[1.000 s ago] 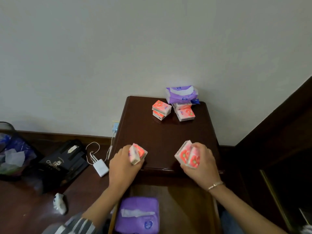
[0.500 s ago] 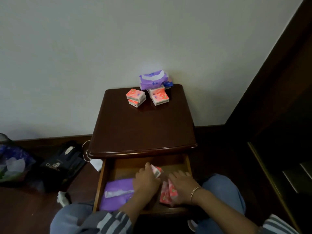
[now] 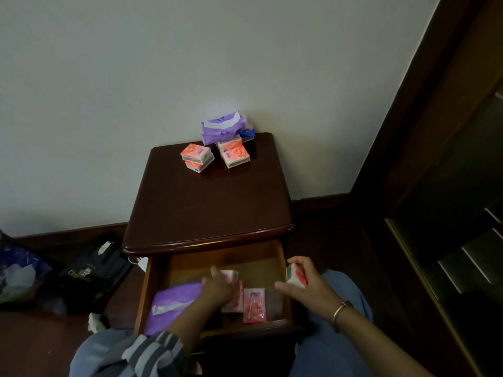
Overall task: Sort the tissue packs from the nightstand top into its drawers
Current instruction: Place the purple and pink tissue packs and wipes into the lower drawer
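The drawer (image 3: 143,297) under the surface (image 3: 206,208) was pulled out, and both hands were at it. The left hand (image 3: 217,288) was down inside the drawer. Its fingers looked curled on a small pink pack, the left pack (image 3: 230,275), but that part was blurry. The right hand (image 3: 307,288) was just over the drawer's right edge. It held another pink one, the right pack (image 3: 295,277), tight between thumb and fingers. That pack was not in the drawer yet.

Some of the job looked done. A big purple pack (image 3: 174,303) lay in the left part of the drawer. A flat pink pack (image 3: 254,306) lay near the front, to the right of the left hand. One more pink pack (image 3: 235,300) peeked out from under that hand, right beside the flat one.

A lot was left, I think. At the back of the surface, near the wall, sat two little piles of pink packs, the left stack (image 3: 197,157) and the right stack (image 3: 234,153). They were close but not touching. Each pile seemed to be two packs high. Behind the right stack sat a second purple pack (image 3: 221,129), with a blue pack (image 3: 249,132) just beside it. All of these had to go into a drawer too. Only one drawer showed, and any lower one was hidden. My guess is that the job was near the middle, with the two held packs next to be put down.
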